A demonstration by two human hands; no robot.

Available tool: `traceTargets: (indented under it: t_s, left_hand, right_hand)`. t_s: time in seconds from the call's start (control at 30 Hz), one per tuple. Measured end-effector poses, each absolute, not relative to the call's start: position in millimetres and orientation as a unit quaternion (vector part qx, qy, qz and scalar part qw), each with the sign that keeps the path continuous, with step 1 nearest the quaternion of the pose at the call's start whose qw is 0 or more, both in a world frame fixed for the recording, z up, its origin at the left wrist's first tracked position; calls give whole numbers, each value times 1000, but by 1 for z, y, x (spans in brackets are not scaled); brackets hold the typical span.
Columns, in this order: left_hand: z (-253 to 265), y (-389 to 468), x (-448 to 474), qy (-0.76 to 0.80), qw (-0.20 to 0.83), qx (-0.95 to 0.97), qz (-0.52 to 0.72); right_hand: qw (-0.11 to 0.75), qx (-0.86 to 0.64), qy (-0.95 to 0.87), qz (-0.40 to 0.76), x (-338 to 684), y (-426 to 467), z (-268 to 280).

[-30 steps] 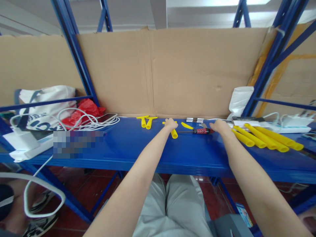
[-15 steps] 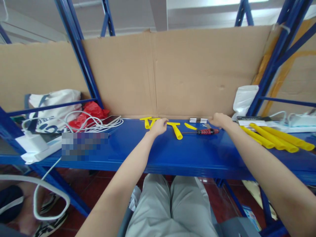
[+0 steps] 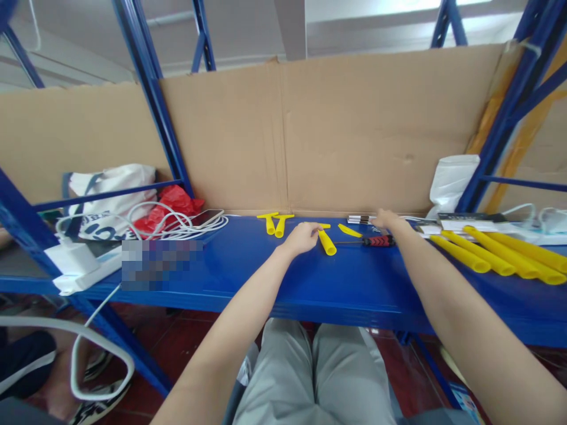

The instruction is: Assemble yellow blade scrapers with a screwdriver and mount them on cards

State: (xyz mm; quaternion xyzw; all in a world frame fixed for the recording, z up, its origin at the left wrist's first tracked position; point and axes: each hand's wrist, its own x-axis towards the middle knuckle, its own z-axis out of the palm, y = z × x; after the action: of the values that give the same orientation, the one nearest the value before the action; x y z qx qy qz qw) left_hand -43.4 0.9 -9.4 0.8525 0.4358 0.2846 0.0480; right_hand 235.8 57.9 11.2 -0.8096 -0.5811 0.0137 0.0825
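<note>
My left hand (image 3: 305,237) is at the nearest yellow T-shaped piece (image 3: 328,243), fingers curled over the left end of its crossbar. That piece lies on the blue shelf top (image 3: 248,265) with its hollow round stem toward me. My right hand (image 3: 388,219) reaches down among small metal parts beside the silver-white bars (image 3: 358,219); its fingertips are bent together, and what they pinch is too small to make out. Just in front of it lies a screwdriver (image 3: 378,241) with a red and black handle. A thin yellow strip (image 3: 349,231) rests between the hands.
Two more yellow T-shaped pieces (image 3: 280,226) lie left of my left hand. Several yellow tubes (image 3: 500,258) sit at the right, near a white pouch (image 3: 452,183). White cables (image 3: 195,223), a red bag (image 3: 170,206) and a power strip (image 3: 88,273) are at the left. Cardboard (image 3: 354,130) stands behind.
My left hand has moved right onto the crossbar of the nearest T-shaped piece. My right hand has moved slightly left toward the silver-white bars. The whole view has shifted a little.
</note>
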Motion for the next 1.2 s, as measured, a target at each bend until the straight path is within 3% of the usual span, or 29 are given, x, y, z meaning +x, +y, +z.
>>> traceTargets:
  t_s: [0.2,0.43,0.8,1.2]
  left_hand:
    - [-8,-6,-42,435,45,857,272]
    - [-9,-5,-42,420,9,870,258]
    - [-10,-2,-44,425,4,867,259]
    - [-11,-1,-45,429,-4,865,259]
  right_hand:
    - [145,-836,-528,40,229,69,4]
    - [130,-849,-507,64,223,60,-1]
    - [120,-847,-519,6,222,60,1]
    - [186,-860,-475,-17,215,52,7]
